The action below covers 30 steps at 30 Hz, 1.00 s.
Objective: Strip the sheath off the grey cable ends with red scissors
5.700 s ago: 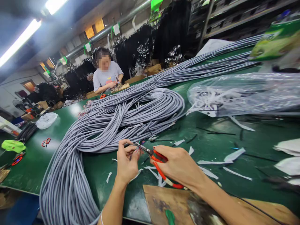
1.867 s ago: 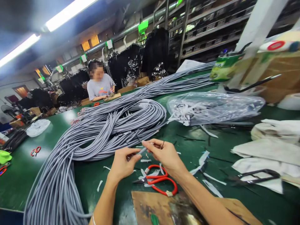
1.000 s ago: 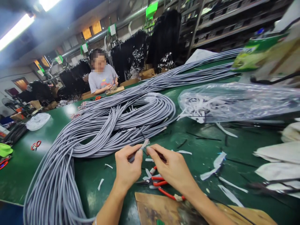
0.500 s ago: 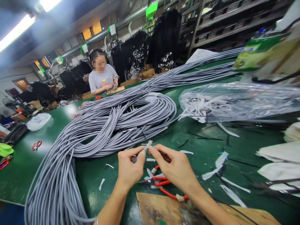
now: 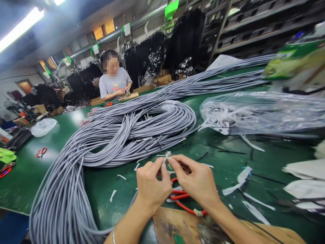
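Cables [image 5: 127, 132] lay looped across the table [image 5: 111, 186], beyond the board [image 5: 172, 222]. Fingers of the left hand [image 5: 153, 181] and right hand [image 5: 199, 178], partly covering the scissors [image 5: 180, 196], pinched one cable's frayed end [image 5: 167, 154] (its strands too blurred to count).

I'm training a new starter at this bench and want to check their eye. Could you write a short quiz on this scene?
1. True or false: the left hand and right hand meet at a whitish cable end.

2. Where are the nearest red-handled scissors?
A. In the left hand
B. In the right hand
C. On the green table

3. Fill in the colour: the clear plastic bag, right of the coiled grey cables, holds ____ strips.

Key: 1 true; 2 C; 3 white.
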Motion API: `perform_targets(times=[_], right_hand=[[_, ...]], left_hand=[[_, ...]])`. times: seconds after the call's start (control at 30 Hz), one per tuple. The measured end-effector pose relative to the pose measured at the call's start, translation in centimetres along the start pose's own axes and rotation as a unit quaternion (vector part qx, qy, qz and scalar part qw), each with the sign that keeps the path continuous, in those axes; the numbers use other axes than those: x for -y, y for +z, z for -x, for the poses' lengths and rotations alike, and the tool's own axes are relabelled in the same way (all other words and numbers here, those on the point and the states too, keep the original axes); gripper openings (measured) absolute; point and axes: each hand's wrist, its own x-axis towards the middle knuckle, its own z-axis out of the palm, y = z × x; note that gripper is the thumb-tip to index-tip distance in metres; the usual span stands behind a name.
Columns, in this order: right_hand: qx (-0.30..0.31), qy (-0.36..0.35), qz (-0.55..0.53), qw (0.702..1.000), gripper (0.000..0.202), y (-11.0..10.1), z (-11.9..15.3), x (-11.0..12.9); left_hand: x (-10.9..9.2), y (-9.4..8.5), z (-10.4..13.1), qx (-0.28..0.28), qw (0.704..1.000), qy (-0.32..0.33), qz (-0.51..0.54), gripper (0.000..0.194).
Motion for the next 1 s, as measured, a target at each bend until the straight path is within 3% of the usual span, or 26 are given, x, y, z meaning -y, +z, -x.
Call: perform_targets(times=[0.1,0.17,0.2,0.3,0.43,0.7,1.0], right_hand=[[-0.026,-0.123,0.016,0.992,0.026,-0.1,0.3,1.5],[0.022,-0.247,-0.012,0.969,0.031,0.0,0.5,2.4],[0.041,-0.277,-0.020,0.960,0.032,0.0,0.4,2.6],[-0.045,-0.166,0.041,0.984,0.028,0.1,0.1,1.6],[-0.042,-0.105,0.130,0.985,0.030,0.1,-0.3,-0.5],[-0.050,-0.118,0.122,0.984,0.028,0.0,-0.1,0.1],[-0.054,-0.146,0.149,0.977,0.028,-0.2,0.0,-0.1]], left_hand=[[0.7,0.0,-0.5,0.029,0.998,-0.047,0.039,0.029],[1.5,-0.2,-1.2,0.029,0.991,-0.109,0.076,0.029],[1.9,-0.3,-1.6,0.016,0.986,-0.137,0.093,0.028],[2.6,-0.7,-2.2,-0.026,0.964,-0.201,0.174,0.026],[2.1,-0.9,-2.0,-0.010,0.925,-0.249,0.285,0.028],[1.2,-1.3,-1.4,-0.037,0.970,-0.128,0.203,0.016],[0.9,-1.5,-1.3,-0.035,0.979,-0.097,0.174,0.014]])
